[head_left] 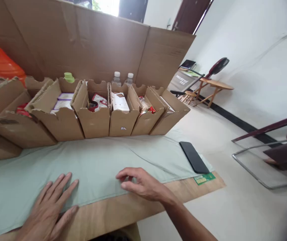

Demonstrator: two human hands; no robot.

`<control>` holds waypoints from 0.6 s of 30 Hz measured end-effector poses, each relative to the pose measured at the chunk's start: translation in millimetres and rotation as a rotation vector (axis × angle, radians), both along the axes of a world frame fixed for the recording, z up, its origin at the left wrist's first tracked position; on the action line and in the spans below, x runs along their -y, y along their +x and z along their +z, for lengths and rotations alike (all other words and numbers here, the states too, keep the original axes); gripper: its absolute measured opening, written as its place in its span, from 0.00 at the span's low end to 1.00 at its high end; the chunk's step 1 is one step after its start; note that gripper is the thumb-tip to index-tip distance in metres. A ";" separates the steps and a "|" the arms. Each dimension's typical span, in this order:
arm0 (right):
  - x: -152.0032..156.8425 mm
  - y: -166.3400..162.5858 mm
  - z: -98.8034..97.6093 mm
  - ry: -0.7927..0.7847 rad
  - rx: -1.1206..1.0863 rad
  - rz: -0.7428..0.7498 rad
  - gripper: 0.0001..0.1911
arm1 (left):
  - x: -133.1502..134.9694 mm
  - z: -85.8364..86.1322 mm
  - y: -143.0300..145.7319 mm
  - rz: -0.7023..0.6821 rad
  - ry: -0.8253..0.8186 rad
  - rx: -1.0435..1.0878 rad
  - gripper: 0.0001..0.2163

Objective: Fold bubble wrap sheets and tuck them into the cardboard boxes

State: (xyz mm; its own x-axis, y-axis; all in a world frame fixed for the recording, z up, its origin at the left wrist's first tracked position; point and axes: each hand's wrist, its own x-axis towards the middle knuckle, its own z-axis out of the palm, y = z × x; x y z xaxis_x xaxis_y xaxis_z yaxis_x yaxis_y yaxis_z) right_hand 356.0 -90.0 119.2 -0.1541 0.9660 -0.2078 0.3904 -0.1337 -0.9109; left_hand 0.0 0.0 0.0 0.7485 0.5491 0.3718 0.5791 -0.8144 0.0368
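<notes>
left grip (49, 211) flat, right grip (138, 184) bent, both without a hold, at the pale green cloth (103, 154)

the row of cardboard boxes (96, 124) stands along the far part of the cloth, which spreads out in front of it over a wooden table (108, 209). the left grip is in front of the row's left part, palm down on the cloth, fingers spread, released. the right grip is in front of the row's right half, fingers curved and thumb apart from them, grasping nothing; the cloth lies right beneath its fingertips, though whether they touch it i cannot tell. a black phone (194, 157) lies in front of the row's right end, and a green card (205, 178) is just beside it on the side away from the row. inside the row sit a white carton (120, 102) and a red-and-white packet (99, 100). a tall cardboard panel (83, 40) rises behind the row.
</notes>
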 end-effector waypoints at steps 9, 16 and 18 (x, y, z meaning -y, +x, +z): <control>35.5 110.6 33.4 0.320 0.446 -0.533 0.15 | 5.3 8.6 22.1 -0.011 0.033 0.061 0.36; -24.7 191.4 82.8 0.742 1.164 -0.635 0.25 | 25.5 28.2 71.6 -0.191 0.149 -0.035 0.33; -45.2 206.3 89.2 0.642 1.290 -0.538 0.23 | 25.7 28.9 71.3 -0.194 0.156 -0.017 0.31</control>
